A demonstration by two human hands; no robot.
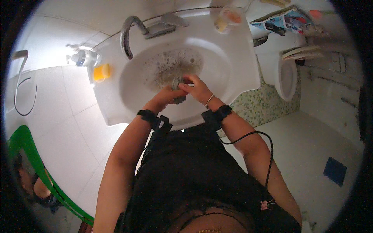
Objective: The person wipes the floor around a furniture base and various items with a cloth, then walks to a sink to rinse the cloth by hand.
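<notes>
Over the white sink (233, 73), my left hand (168, 97) and my right hand (198, 90) meet at a bunched, wet-looking grey-green cloth (176, 82). Both hands have their fingers closed on it, and a darker part of it hangs below them. Its exact kind is hidden by the fingers. Murky grey water with foam and bubbles (163, 68) lies in the basin just beyond my hands. Black straps with small boxes are around both wrists, and a thin bracelet circles the right one.
A chrome faucet (126, 39) curves over the basin's far left. On the left rim are a yellow block-like item (101, 72) and a pump bottle (87, 58). A clear container (229, 19) sits at the back right. Rightward stands a toilet (286, 77); a black cable (271, 147) loops by my right arm.
</notes>
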